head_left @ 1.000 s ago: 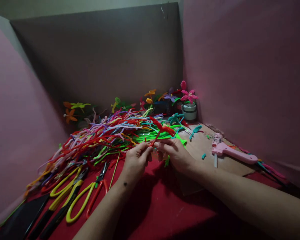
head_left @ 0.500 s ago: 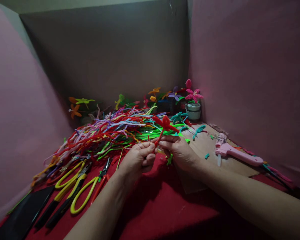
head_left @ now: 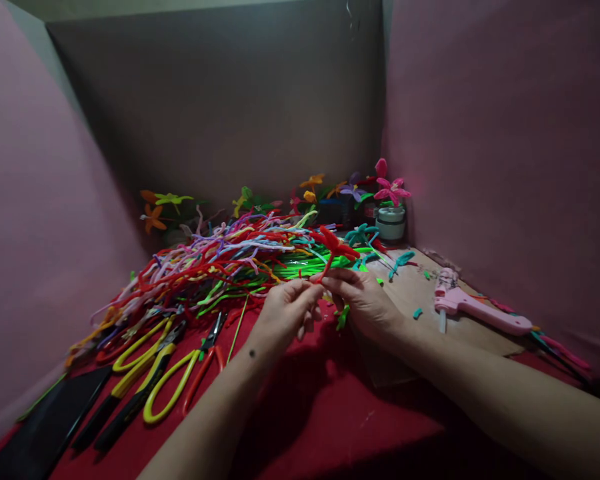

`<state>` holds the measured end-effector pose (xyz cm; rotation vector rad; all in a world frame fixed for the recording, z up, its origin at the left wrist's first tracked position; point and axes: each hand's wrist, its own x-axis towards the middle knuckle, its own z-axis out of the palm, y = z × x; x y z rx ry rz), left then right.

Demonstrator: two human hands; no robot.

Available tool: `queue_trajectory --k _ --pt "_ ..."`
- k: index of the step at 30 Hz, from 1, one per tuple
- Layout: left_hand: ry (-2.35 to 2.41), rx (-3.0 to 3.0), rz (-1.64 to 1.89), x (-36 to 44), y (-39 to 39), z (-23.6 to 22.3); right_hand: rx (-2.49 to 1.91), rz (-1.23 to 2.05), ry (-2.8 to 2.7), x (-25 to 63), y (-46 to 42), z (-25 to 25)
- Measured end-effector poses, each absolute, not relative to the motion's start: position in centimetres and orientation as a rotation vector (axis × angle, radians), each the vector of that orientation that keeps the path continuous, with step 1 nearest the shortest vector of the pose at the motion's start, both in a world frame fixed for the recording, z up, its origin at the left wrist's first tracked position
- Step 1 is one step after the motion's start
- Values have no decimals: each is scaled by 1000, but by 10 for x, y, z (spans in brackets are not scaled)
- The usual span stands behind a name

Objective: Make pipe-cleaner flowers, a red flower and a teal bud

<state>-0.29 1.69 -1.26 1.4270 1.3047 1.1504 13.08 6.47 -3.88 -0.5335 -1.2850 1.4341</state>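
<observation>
The red fuzzy flower [head_left: 336, 245], at the right end of the pile of fuzzy stems [head_left: 220, 257], has just turned its loop away from us, so we seem to be rolling its stem. Our left hand [head_left: 287, 310] and right hand [head_left: 367, 303] pinch that stem, fingers nearly closed.

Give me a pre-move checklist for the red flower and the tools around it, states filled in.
1. Red flower held by its stem: ok, left hand and right hand both at it.
2. Petals free of the fingers: ok.
3. Pliers away from the fingers: ok, off to the left.
4. Glue gun lying on the brown board: ok.
5. Glue gun hot: cannot tell.
6. Pile of fuzzy stems sorted by colour: not ok, mostly tangled.
</observation>
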Motion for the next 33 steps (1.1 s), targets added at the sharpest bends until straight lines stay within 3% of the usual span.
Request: queue_trajectory --k 6,18,21,28,33 --pt "1612 1956 1399 0 16 -26 -610 1358 -1381 129 63 -40" --pt "861 1080 907 -13 16 -5 -457 1333 -1515 134 61 -31" --pt "1002 1252 944 -11 17 -6 -493 1336 -1494 134 61 -30" --pt "1524 2020 1387 -1 17 -25 -602 1312 -1392 132 59 -32" --pt "1429 1770 1343 0 15 -18 -448 1464 -1358 132 63 -38"
